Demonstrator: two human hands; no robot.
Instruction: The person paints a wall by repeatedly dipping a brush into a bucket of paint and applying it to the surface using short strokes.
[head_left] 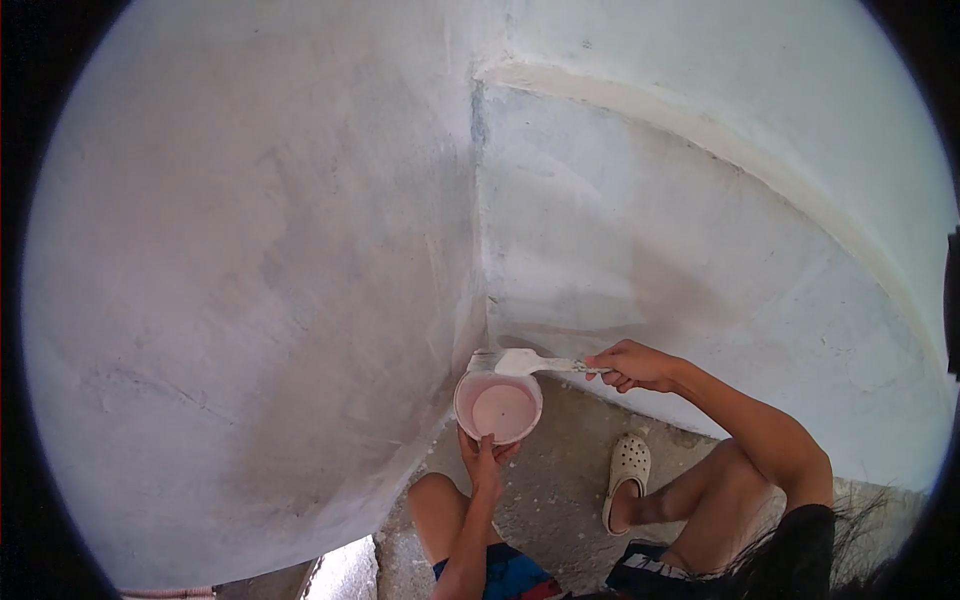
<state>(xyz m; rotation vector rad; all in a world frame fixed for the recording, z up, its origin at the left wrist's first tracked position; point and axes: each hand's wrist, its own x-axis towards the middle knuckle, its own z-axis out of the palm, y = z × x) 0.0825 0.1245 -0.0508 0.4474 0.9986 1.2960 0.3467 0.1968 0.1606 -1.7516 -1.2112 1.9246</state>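
Observation:
My left hand (484, 462) grips a round tub (460, 410) from below and the near side, thumb up against its rim. Pale pinkish paint (503, 411) lies inside the tub. In my right hand (636, 366) is the handle of a paintbrush (517, 362), coated in whitish paint. The brush points left, and its bristles overlap the tub's far rim in this view, close to the corner of the walls.
A whitish wall (240, 250) rises on the left and meets a second wall (620, 230) in a corner. A raised ledge (720, 150) curves across the right wall. Below lies a rough concrete floor (560, 470), with my foot in a pale clog (629, 465).

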